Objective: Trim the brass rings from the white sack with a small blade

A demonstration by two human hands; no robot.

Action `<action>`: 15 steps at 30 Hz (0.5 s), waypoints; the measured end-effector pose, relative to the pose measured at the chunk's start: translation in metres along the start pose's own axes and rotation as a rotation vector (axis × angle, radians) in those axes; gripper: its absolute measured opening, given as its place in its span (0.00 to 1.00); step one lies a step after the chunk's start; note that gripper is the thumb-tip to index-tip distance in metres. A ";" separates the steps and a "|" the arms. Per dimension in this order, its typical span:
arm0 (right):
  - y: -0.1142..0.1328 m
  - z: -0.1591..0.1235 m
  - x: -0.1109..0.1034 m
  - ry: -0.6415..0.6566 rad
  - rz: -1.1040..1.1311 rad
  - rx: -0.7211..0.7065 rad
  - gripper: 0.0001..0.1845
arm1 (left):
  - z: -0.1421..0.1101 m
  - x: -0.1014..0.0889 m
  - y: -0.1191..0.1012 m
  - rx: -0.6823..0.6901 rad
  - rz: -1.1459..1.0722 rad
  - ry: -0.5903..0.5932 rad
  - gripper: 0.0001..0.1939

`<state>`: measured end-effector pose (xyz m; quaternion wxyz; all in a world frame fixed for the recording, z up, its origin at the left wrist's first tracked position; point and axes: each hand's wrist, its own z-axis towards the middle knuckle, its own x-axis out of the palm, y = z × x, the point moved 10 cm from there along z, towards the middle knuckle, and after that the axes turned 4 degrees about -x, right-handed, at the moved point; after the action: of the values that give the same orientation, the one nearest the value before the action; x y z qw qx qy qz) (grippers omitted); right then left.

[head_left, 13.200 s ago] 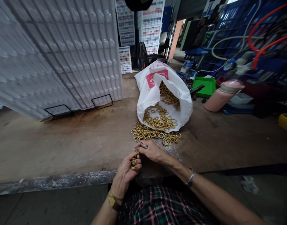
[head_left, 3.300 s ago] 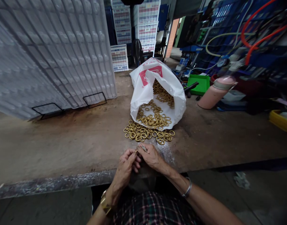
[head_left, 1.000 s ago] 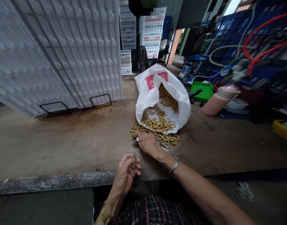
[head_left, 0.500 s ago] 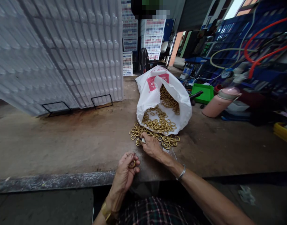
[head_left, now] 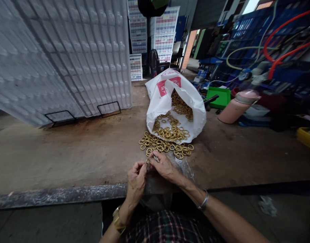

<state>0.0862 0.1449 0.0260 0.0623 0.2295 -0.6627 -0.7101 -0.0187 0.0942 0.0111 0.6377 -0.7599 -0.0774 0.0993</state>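
Note:
My left hand [head_left: 136,179] is closed, fingertips pinched at a brass-coloured ring [head_left: 147,161]. The fingertips of my right hand [head_left: 165,166] meet that ring from the other side. In my right hand's grip is also a small pale object with a dark part [head_left: 156,158], whose kind I cannot make out. Just beyond my hands lies a loose pile of the same rings [head_left: 160,147]. It spills from the mouth of a white plastic sack [head_left: 199,118] with red print, lying on its side with more rings inside.
The brown worktable [head_left: 69,158] has a worn front edge. Stacked clear plastic trays [head_left: 94,60] lean in black wire stands [head_left: 109,108] at left. A green tray [head_left: 218,97] and a pink bottle [head_left: 235,109] stand at right. White crates [head_left: 163,42] are stacked behind.
My right hand has drawn back from the ring pile toward my left hand. My left hand has risen slightly and turned, and the two hands now meet at a ring.

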 end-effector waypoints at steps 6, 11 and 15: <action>0.017 0.000 0.001 0.018 -0.246 -0.133 0.11 | -0.004 0.002 -0.026 0.253 0.200 0.022 0.08; 0.008 0.000 0.004 0.006 -0.227 -0.081 0.12 | -0.001 0.007 0.001 -0.060 0.084 0.111 0.14; 0.002 -0.001 0.009 0.041 -0.122 -0.043 0.13 | -0.007 0.019 0.018 -0.235 -0.068 0.234 0.18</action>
<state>0.0784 0.1399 0.0261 0.0374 0.2824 -0.6306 -0.7220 0.0015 0.0891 -0.0064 0.5519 -0.8327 -0.0396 -0.0213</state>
